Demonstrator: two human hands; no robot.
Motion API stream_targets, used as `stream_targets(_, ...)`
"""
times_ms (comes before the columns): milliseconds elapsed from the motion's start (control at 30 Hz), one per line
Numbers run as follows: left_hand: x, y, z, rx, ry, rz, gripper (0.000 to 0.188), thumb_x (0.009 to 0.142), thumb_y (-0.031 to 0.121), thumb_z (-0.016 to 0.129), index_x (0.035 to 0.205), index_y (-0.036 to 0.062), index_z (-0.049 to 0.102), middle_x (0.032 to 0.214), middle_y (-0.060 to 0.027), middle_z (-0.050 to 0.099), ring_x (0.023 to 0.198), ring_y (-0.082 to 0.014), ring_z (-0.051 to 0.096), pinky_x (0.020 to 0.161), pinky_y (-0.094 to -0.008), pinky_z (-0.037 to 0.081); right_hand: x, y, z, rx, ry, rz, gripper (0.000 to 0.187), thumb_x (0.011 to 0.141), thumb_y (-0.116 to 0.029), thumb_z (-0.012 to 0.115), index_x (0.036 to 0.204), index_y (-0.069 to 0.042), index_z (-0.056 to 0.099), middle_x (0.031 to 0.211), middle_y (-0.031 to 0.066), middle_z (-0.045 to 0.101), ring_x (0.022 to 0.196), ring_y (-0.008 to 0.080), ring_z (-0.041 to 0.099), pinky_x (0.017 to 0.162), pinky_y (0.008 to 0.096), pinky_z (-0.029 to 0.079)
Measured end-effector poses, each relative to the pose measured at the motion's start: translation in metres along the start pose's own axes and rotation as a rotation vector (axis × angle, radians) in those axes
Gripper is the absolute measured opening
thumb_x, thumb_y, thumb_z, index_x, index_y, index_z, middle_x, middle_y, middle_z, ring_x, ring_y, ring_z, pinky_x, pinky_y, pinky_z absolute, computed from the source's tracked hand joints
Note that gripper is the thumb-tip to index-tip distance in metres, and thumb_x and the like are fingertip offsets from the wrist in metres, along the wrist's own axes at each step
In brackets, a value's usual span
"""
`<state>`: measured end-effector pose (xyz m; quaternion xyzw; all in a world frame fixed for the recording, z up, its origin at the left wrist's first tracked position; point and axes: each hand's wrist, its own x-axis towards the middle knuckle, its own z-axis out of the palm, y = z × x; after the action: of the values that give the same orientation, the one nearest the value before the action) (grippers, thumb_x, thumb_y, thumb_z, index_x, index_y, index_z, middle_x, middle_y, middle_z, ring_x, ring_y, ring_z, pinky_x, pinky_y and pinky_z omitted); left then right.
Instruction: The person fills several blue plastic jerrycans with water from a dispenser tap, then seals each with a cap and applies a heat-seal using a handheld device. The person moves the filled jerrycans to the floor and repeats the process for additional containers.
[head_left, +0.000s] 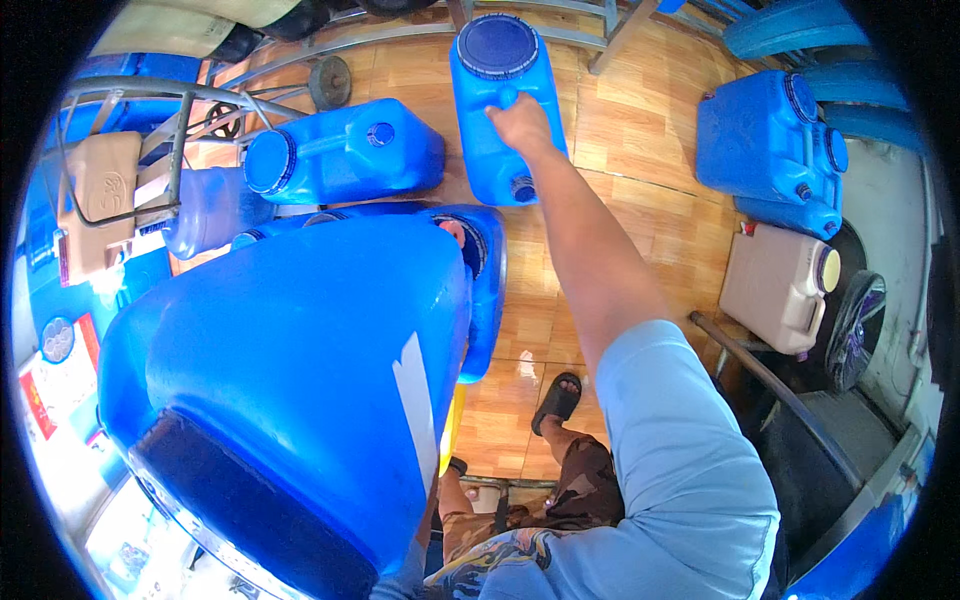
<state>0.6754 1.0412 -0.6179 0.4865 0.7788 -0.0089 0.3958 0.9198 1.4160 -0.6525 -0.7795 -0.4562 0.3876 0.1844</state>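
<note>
The handle on top of a blue plastic jug with a broad round dark-blue lid (476, 135) is gripped by the right hand (520, 122), its fingers curled closed around it. The jug is placed near the middle of the far edge of the wood-patterned tile floor (625, 120); whether its base is lifted cannot be told. The left hand is hidden behind a large blue plastic container with a white tape strip (300, 320), so the state of its fingers cannot be told. Just left of the gripped jug, a second blue plastic jug (400, 160) is seen. Beyond it, toward the floor's left edge, a grey metal frame (184, 140) and a translucent blue bottle (210, 215) are found. Along the floor's right edge, a blue plastic jug with a side spout (740, 135) and a beige plastic jug with a yellow cap (770, 280) are seen.
</note>
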Motion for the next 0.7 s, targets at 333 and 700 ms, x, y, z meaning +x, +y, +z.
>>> stream_targets(333, -0.013, 0.009, -0.012, 0.003, -0.02, -0.005, 0.085, 0.086, 0.066, 0.064, 0.144, 0.006, 0.053, 0.144, -0.0252, 0.055, 0.135, -0.0417, 0.05, 0.114, -0.0482, 0.039, 0.011, -0.042, 0.069, 0.299, -0.039, 0.036, 0.083, 0.081, -0.032, 0.08, 0.137, 0.016, 0.042, 0.13, 0.0358, 0.06, 0.124, 0.044, 0.06, 0.104, 0.0444, 0.049)
stream_targets(700, -0.006, 0.02, -0.01, 0.045, 0.041, 0.005, 0.09, 0.083, 0.07, 0.065, 0.147, 0.008, 0.051, 0.145, -0.024, 0.054, 0.137, -0.0395, 0.049, 0.114, -0.0476, 0.04, -0.091, -0.001, 0.042, -0.168, -0.027, -0.331, 0.081, 0.091, -0.046, 0.067, 0.144, 0.009, 0.041, 0.135, 0.0346, 0.057, 0.129, 0.0475, 0.054, 0.107, 0.0535, 0.044)
